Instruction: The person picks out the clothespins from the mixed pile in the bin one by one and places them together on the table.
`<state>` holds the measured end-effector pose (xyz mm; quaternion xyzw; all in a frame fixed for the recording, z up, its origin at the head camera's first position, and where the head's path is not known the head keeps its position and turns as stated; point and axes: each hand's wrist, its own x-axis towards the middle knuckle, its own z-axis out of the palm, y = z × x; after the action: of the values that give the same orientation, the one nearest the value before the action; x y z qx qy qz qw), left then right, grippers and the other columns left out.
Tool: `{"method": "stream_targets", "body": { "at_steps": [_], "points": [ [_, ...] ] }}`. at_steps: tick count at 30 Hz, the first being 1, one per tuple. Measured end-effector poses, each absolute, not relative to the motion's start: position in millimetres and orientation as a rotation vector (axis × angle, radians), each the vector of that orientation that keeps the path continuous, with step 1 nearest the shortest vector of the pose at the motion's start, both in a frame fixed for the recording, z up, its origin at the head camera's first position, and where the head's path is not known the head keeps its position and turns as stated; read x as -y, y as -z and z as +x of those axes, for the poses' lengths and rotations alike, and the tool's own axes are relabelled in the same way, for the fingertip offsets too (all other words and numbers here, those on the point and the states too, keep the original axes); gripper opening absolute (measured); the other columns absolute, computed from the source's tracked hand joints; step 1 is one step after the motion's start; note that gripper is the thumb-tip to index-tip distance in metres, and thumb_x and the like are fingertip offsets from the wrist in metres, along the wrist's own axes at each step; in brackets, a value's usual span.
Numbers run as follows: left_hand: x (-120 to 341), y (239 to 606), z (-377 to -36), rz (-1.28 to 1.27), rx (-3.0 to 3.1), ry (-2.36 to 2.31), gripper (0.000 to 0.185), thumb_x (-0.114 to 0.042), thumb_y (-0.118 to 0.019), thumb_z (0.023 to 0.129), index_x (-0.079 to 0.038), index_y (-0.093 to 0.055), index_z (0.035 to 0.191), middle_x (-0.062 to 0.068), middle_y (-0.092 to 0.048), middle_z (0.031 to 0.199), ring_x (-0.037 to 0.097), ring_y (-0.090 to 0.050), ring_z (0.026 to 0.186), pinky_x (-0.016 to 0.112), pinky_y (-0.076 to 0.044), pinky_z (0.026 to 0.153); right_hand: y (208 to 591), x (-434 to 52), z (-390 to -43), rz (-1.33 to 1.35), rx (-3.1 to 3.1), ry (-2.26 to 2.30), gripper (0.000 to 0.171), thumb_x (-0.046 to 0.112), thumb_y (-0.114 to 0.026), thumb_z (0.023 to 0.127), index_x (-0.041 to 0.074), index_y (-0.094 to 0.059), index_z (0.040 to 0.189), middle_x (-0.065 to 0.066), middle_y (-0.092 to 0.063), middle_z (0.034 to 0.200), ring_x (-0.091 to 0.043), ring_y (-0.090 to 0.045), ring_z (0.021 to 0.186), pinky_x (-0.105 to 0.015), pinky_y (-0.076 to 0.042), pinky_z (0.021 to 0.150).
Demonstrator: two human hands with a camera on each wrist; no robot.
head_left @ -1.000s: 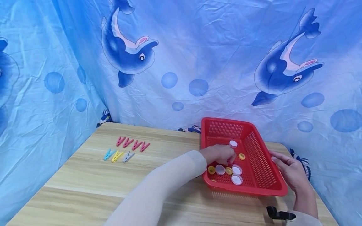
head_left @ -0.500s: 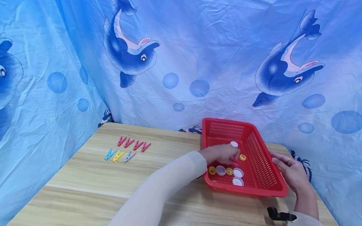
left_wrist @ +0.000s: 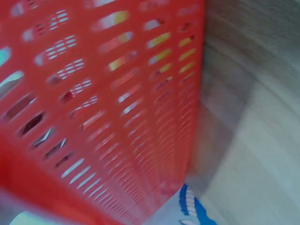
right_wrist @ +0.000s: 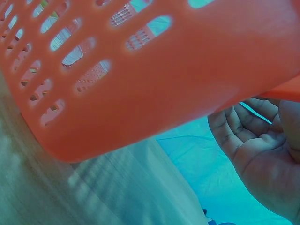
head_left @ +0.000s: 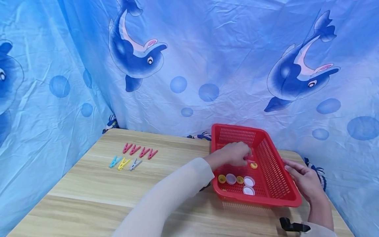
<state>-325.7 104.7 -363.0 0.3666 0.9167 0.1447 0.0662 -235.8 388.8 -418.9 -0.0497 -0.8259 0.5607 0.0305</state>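
Observation:
My left hand [head_left: 237, 154] is inside the red basket [head_left: 275, 184] and pinches a small pink peg [head_left: 249, 160] just above a yellow cap [head_left: 253, 165]. Several white and yellow caps [head_left: 240, 180] lie along the basket's near end. My right hand [head_left: 300, 176] rests against the basket's right rim, its fingers [right_wrist: 234, 131] loosely curled under the edge. The left wrist view shows only the blurred basket wall [left_wrist: 117, 117] and the table [left_wrist: 262, 122].
Pink pegs [head_left: 139, 150] lie in a row on the wooden table [head_left: 118, 187] at the left, with a blue, a yellow and a grey peg [head_left: 124, 163] below them. A blue dolphin curtain [head_left: 189, 65] closes off the back and sides.
My left hand has lifted and moved toward the basket's far end with the pink peg, now covering the white cap there. The right hand has stayed put.

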Motion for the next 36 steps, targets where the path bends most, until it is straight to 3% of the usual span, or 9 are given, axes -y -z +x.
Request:
{"method": "stream_targets", "body": {
  "at_steps": [15,22,25,30,36],
  "points": [
    [-18,347,-333,1.195,-2.988,-0.464,0.038,-0.022,-0.073,0.091,-0.011,-0.071,0.127,-0.003,-0.065,0.105,0.01,-0.057,0.086,0.023,-0.049,0.07,421,-387,-235,-0.115,2.515,-1.796,0.064,0.042,-0.065,0.099,0.009,-0.049,0.152,0.028,-0.063,0.109,0.005,-0.066,0.097,-0.025,-0.059,0.079],
    [23,347,-333,1.29,-3.051,-0.505,0.016,-0.013,-0.071,0.088,-0.007,-0.076,0.102,-0.001,-0.061,0.083,0.012,-0.053,0.073,0.024,-0.045,0.062,420,-390,-234,-0.124,2.513,-1.759,0.065,0.044,-0.064,0.099,0.008,-0.05,0.151,0.029,-0.062,0.109,0.006,-0.065,0.098,-0.025,-0.059,0.079],
    [41,348,-329,1.288,-3.088,-0.5,0.007,-0.011,-0.071,0.087,-0.008,-0.073,0.093,0.0,-0.061,0.082,0.013,-0.054,0.072,0.026,-0.047,0.062,420,-390,-234,-0.107,2.495,-1.779,0.064,0.043,-0.065,0.1,0.008,-0.05,0.151,0.028,-0.063,0.11,0.005,-0.065,0.098,-0.025,-0.059,0.079],
    [75,356,-320,1.176,-3.181,-0.422,0.019,-0.013,-0.073,0.086,-0.008,-0.075,0.104,0.002,-0.066,0.093,0.015,-0.058,0.081,0.03,-0.053,0.071,420,-390,-234,-0.112,2.514,-1.764,0.068,0.046,-0.065,0.098,0.008,-0.048,0.152,0.028,-0.062,0.111,0.006,-0.065,0.099,-0.026,-0.059,0.08],
    [119,362,-313,1.055,-3.251,-0.416,0.029,-0.011,-0.073,0.083,-0.003,-0.074,0.111,0.005,-0.066,0.096,0.018,-0.061,0.082,0.034,-0.054,0.069,421,-389,-235,-0.128,2.537,-1.724,0.07,0.048,-0.064,0.098,0.008,-0.047,0.153,0.028,-0.06,0.112,0.006,-0.064,0.099,-0.028,-0.06,0.08]
  ]
}}
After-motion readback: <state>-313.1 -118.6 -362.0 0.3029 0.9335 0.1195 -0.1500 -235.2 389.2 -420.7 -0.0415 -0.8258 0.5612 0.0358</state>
